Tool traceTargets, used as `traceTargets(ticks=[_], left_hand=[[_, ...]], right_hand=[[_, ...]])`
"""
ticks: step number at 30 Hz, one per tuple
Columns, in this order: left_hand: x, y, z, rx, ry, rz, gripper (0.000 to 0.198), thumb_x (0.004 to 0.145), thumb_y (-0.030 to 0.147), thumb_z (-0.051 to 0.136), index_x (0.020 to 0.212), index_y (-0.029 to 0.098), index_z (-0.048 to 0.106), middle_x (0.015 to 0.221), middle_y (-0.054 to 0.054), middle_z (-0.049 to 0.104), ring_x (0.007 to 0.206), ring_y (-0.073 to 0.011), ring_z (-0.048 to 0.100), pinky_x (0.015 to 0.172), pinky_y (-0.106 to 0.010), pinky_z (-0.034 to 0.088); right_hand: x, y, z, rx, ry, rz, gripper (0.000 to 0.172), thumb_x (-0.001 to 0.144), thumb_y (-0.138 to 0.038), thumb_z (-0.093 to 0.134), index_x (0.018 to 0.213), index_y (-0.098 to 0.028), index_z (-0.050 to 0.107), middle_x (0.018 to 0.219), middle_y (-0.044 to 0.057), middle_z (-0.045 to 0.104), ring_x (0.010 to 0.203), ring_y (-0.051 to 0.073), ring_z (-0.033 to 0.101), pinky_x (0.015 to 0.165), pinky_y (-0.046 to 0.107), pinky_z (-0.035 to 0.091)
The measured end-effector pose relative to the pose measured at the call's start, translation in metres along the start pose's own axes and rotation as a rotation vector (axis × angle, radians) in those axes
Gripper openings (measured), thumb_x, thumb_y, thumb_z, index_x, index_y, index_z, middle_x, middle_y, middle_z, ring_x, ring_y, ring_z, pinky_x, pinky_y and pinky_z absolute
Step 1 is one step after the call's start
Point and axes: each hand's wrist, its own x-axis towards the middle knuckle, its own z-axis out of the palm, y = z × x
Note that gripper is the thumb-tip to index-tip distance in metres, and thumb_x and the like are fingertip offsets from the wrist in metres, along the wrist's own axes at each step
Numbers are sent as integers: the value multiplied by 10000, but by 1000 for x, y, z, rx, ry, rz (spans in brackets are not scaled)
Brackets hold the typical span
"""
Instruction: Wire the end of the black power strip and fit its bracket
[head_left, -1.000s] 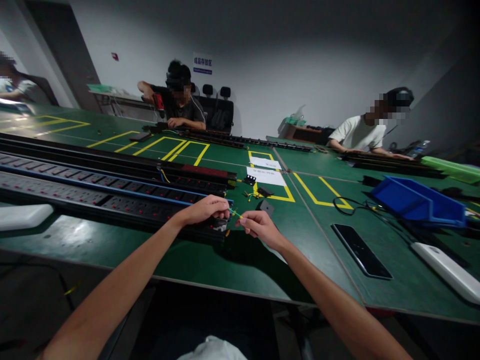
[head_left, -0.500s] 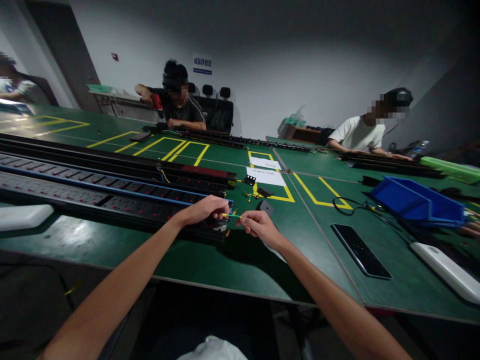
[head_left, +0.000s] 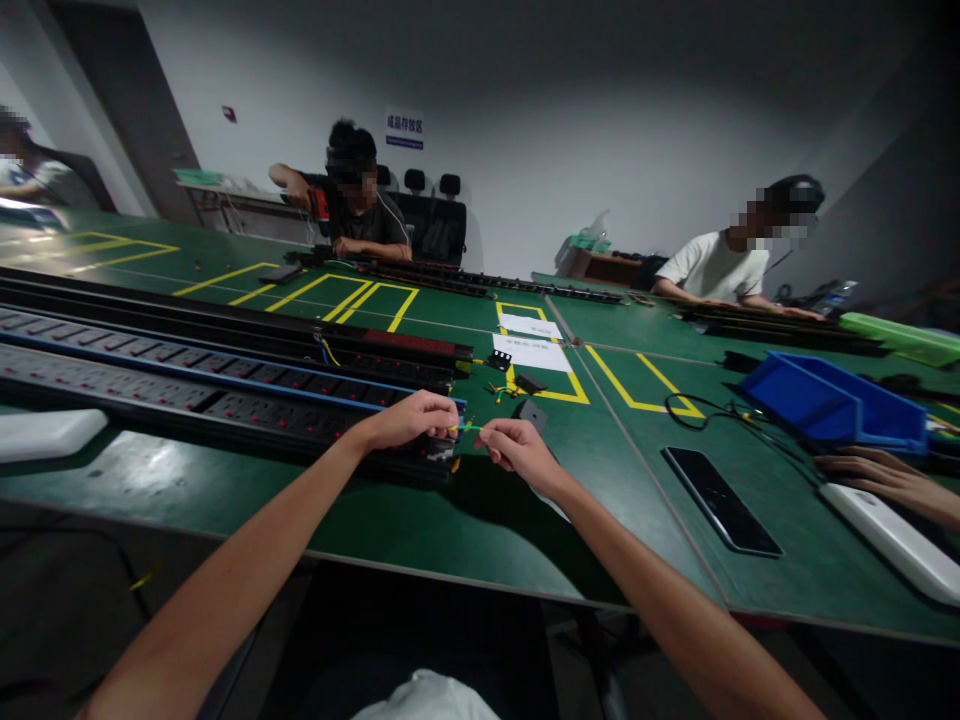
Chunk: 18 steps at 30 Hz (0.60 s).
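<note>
A short green-and-yellow wire (head_left: 470,428) is stretched between my two hands. My left hand (head_left: 420,418) pinches its left end above the tip of a long black power strip (head_left: 300,408) with rows of sockets and small red parts. My right hand (head_left: 517,448) grips the other end between thumb and fingers, over the green table. Both hands are closed, and the wire's ends are hidden in the fingers. Just beyond my right hand lies a small dark block (head_left: 531,412). Little black parts (head_left: 531,383) and loose wire pieces are scattered behind it.
White paper sheets (head_left: 532,352) lie inside yellow tape marks. To the right are a phone (head_left: 720,502), a blue bin (head_left: 832,400) and a white case (head_left: 892,540), where another person's hand (head_left: 892,478) rests. Co-workers sit across the table, one holding a red tool (head_left: 319,204).
Another person's hand has come in from the right edge beside the white case. My hands have barely moved; the wire stays between them.
</note>
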Motion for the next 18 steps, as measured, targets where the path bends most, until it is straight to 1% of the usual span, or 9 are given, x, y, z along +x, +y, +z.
traceTargets(ticks=[2, 4, 7, 11, 13, 15, 18], left_hand=[[0, 0, 0, 36, -14, 1, 327, 848, 437, 589, 747, 127, 626, 679, 6, 561, 635, -108, 488, 598, -231, 354], [0, 0, 1, 60, 15, 7, 333, 853, 432, 579, 732, 127, 637, 668, 1, 570, 622, -107, 487, 584, -230, 348], [1, -2, 1, 57, 165, 41, 344, 860, 423, 554, 701, 130, 638, 614, 7, 547, 579, -98, 465, 552, -226, 334], [3, -5, -4, -36, 387, 87, 305, 841, 407, 572, 686, 146, 606, 524, 45, 471, 478, -70, 390, 496, -218, 282], [3, -6, -7, -86, 474, 90, 300, 823, 408, 587, 663, 155, 579, 499, 58, 437, 450, -60, 352, 475, -216, 253], [4, -7, -10, -108, 531, 73, 300, 808, 413, 593, 647, 161, 562, 490, 63, 419, 440, -56, 335, 463, -215, 234], [6, -10, -12, -71, 568, 43, 305, 800, 415, 587, 629, 166, 557, 480, 68, 404, 440, -59, 335, 467, -218, 243]], right_hand=[[0, 0, 0, 10, 8, 8, 278, 822, -409, 598, 742, -161, 694, 507, -50, 483, 409, 65, 355, 415, 210, 219], [0, 0, 1, 21, 16, 23, 277, 815, -402, 575, 708, -166, 673, 499, -49, 480, 408, 68, 350, 413, 210, 222], [1, 1, 0, -16, 35, 50, 276, 793, -386, 546, 641, -175, 637, 481, -46, 471, 411, 76, 353, 417, 214, 232], [3, 3, -3, -178, 86, 64, 275, 753, -328, 501, 543, -182, 603, 432, -36, 446, 412, 90, 368, 442, 227, 260], [4, 6, -6, -258, 116, 68, 280, 744, -300, 481, 520, -181, 600, 418, -28, 453, 415, 98, 389, 458, 232, 275], [4, 8, -7, -326, 142, 79, 283, 742, -282, 473, 511, -179, 602, 414, -19, 471, 418, 105, 411, 469, 235, 287], [4, 11, -9, -402, 158, 110, 292, 752, -275, 474, 516, -175, 615, 412, -14, 489, 411, 108, 418, 471, 237, 294]])
